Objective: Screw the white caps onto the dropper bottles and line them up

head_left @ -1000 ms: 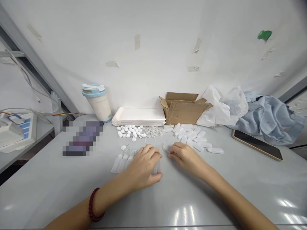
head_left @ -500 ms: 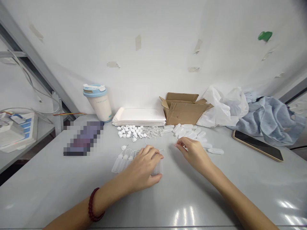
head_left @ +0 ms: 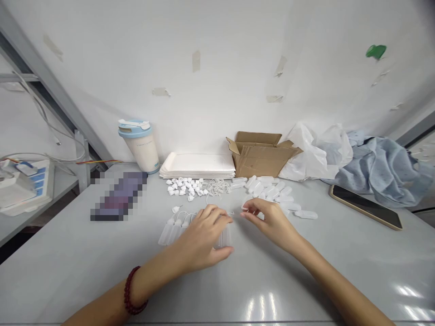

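A row of small clear plastic bottles (head_left: 169, 232) lies on the grey table, with thin curved white tubes at their tops. Over the right part of this row rests my left hand (head_left: 207, 237), thumb and fingers apart, hiding several of the bottles. Just to the right, my right hand (head_left: 267, 219) pinches a small clear bottle (head_left: 244, 208), mostly hidden by the fingers. Behind it is a loose pile of similar bottles (head_left: 272, 189). White caps (head_left: 183, 184) and a tangle of thin white rings or tubes (head_left: 217, 186) lie farther back. One white cap (head_left: 175, 209) sits above the row.
Along the wall stand a tumbler (head_left: 141, 147), a stack of white sheets or envelopes (head_left: 200, 165), an open cardboard box (head_left: 265, 160) and a white plastic bag (head_left: 312, 154). A phone (head_left: 365, 206) and blue cloth (head_left: 387, 170) are at right. A pixelated item (head_left: 118, 197) lies at left.
My right hand has moved slightly left, away from the bottle pile, with a small bottle between its fingers. My left hand's thumb has shifted a little outward.
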